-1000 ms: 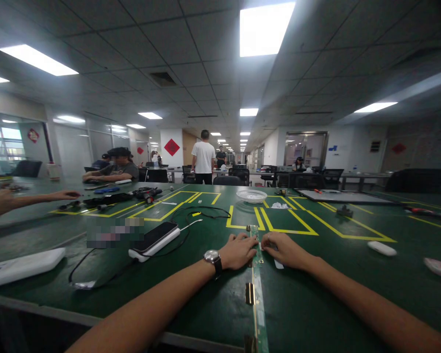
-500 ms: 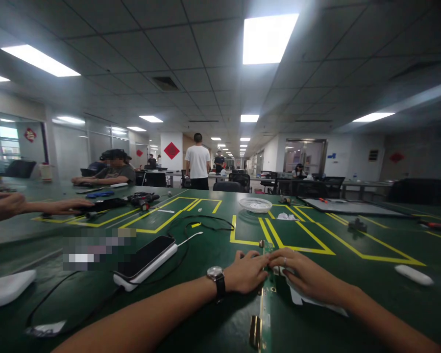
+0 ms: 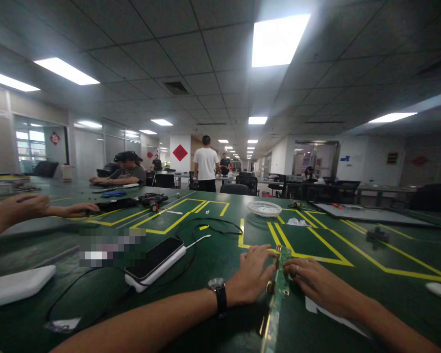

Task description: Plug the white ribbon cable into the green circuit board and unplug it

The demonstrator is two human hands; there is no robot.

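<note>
A long, narrow green circuit strip (image 3: 278, 294) with gold contacts runs along the green table (image 3: 220, 255) toward me. My left hand (image 3: 253, 275), with a watch on its wrist, rests on the strip's left side near its far end, fingers bent and pressing on it. My right hand (image 3: 318, 287) lies on the strip's right side, fingers laid over its edge, a ring on one finger. A white paper slip (image 3: 329, 314) lies under my right wrist.
A black phone on a white power bank (image 3: 155, 262) with black cable lies to the left, and a white device (image 3: 16, 287) further left. Another person's hands (image 3: 40, 208) work at far left. A white mesh bowl (image 3: 264, 209) and yellow tape outlines lie beyond. People stand and sit behind.
The view has shifted right and dipped. Both hands have stayed on the strip's far end; the strip now lies slightly angled, and the paper slip shows under my right wrist.
</note>
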